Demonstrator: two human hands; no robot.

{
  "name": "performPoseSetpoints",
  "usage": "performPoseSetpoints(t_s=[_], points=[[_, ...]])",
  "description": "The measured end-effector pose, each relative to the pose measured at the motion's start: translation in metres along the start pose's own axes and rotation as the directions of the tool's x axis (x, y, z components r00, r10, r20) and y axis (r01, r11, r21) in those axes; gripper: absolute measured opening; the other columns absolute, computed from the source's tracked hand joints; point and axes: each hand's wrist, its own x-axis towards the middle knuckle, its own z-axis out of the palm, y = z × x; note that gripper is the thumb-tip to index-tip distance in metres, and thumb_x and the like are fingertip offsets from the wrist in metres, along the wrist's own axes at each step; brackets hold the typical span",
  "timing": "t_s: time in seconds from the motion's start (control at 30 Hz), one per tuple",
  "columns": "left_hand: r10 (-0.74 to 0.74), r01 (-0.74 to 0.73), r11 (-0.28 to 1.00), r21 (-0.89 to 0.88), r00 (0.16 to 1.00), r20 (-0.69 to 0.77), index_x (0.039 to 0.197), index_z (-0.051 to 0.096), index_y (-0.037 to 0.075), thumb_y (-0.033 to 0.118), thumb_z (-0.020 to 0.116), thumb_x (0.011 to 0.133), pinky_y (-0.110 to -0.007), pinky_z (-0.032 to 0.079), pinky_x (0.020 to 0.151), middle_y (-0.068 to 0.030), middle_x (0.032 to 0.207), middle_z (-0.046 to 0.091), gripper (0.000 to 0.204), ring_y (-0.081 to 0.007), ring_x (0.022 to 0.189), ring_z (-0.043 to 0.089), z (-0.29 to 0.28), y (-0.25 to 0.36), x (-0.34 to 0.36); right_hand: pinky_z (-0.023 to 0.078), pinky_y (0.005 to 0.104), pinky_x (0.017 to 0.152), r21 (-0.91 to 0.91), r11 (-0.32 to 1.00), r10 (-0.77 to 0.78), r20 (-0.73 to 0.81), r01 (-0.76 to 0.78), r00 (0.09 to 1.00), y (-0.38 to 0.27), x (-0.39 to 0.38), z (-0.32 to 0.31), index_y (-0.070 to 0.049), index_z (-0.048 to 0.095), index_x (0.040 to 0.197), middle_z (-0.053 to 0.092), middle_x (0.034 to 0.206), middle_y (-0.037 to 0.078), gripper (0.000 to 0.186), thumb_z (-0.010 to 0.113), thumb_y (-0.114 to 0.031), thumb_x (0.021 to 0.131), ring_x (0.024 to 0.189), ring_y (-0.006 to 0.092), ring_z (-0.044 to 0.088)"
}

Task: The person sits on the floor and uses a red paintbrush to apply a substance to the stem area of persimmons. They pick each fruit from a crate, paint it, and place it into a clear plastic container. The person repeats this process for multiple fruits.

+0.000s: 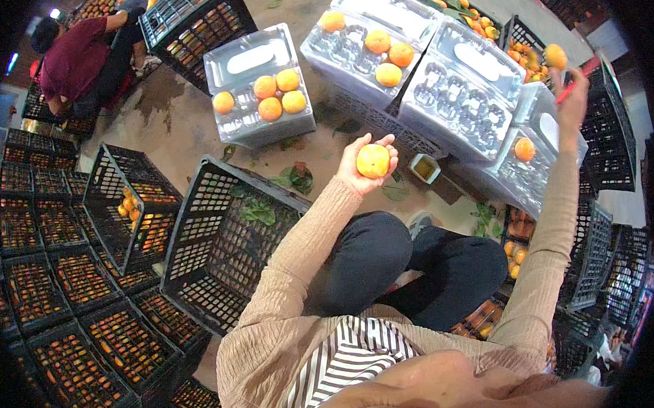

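Observation:
My left hand [366, 167] cups a round orange persimmon [372, 160] in its palm, above my knees. At the right, my right hand [574, 106] is raised with a persimmon [555, 56] at its fingertips and a slim red tool [567, 93] against the palm; the tool's kind is unclear. Below that hand, a clear plastic tray [502, 167] holds one persimmon [524, 149]. The neighbouring clear tray [454, 104] has bare cups. Farther left, one tray [349, 46] holds several persimmons, as does a separate tray stack [261, 126].
A black crate [226, 245] with green leaves inside stands by my left arm. Stacked black crates [75, 288] of fruit fill the left side. A person in a dark red shirt [80, 58] sits at the far left. A small pale container [424, 168] rests beyond my feet.

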Motion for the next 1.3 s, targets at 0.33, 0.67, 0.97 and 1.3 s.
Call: performPoseSetpoints(t_s=[0.33,0.67,0.97,1.3], points=[[0.278,-0.271,0.95,0.156,0.96,-0.022,0.113,0.052,-0.003,0.031,0.043,0.095,-0.047,0.044,0.096,-0.0241,0.116,0.053,0.039,-0.0361,0.109,0.052,0.008,0.003,-0.016,0.042,0.0255,0.069,0.683,0.586,0.057,0.502,-0.436,0.863,-0.176,-0.127,-0.107,0.001,0.06,0.094,0.054,0.086,0.008,0.024,0.041,-0.012,0.092,0.074,0.0123,0.05],[0.388,-0.355,0.911,0.208,0.91,-0.144,0.11,0.05,-0.005,0.03,0.049,0.093,-0.045,0.046,0.096,-0.0192,0.114,0.054,0.039,-0.0363,0.109,0.052,0.011,-0.017,-0.013,0.044,0.0291,0.057,0.829,0.466,-0.037,0.368,-0.31,0.929,-0.206,-0.184,-0.146,0.001,0.061,0.085,0.059,0.075,0.014,0.014,0.052,-0.003,0.076,0.063,0.0207,0.055],[0.262,-0.223,0.924,0.309,0.961,-0.091,0.111,0.052,-0.006,0.028,0.045,0.094,-0.046,0.044,0.099,-0.0241,0.115,0.055,0.039,-0.0411,0.116,0.048,-0.002,-0.031,-0.002,0.041,0.0295,0.053,0.847,0.462,-0.017,0.305,-0.263,0.952,-0.192,-0.19,-0.151,0.001,0.061,0.079,0.057,0.069,0.013,0.013,0.053,-0.004,0.07,0.058,0.0209,0.053],[0.256,-0.227,0.871,0.437,0.967,-0.008,0.112,0.055,0.002,0.032,0.045,0.096,-0.036,0.051,0.087,-0.0175,0.11,0.059,0.036,-0.0273,0.1,0.058,-0.014,-0.038,0.007,0.043,0.032,0.053,0.824,0.491,-0.048,0.351,-0.284,0.935,-0.186,-0.19,-0.149,0.0,0.061,0.071,0.056,0.065,0.013,0.01,0.054,-0.003,0.065,0.056,0.0241,0.054]])
